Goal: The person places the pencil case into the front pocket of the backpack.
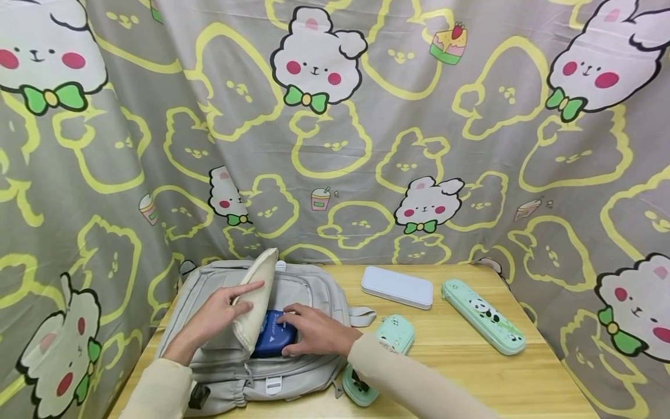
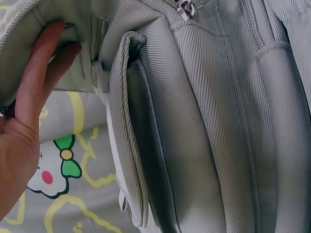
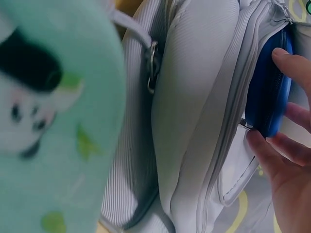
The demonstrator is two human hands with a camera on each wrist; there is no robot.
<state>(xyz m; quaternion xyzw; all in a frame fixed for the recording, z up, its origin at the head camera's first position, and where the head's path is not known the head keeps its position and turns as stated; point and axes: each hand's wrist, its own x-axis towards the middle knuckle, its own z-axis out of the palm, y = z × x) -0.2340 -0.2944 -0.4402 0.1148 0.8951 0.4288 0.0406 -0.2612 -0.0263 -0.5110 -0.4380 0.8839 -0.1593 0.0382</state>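
Observation:
A grey backpack point(image 1: 324, 285) lies on the table with its front pocket unzipped. My left hand point(image 1: 217, 314) holds up the pocket's pale flap point(image 1: 256, 308), two fingers lying along its face in the left wrist view. From the other side my right hand point(image 1: 319, 331) grips a dark blue zipped case point(image 1: 272, 336) with "Dinosaur" lettering, thumb and fingers on its edges. The blue case point(image 3: 267, 87) sits partly inside the pocket opening, its far end hidden behind the flap.
Right of the backpack lies a mint green panda case point(image 1: 400, 331), partly covered by my right sleeve; a rounded green end point(image 1: 361, 387) shows below the sleeve. Farther off are a pale lavender box point(image 1: 398, 286) and a long green panda pencil case point(image 1: 484, 317). A patterned curtain point(image 1: 335, 145) surrounds the wooden table.

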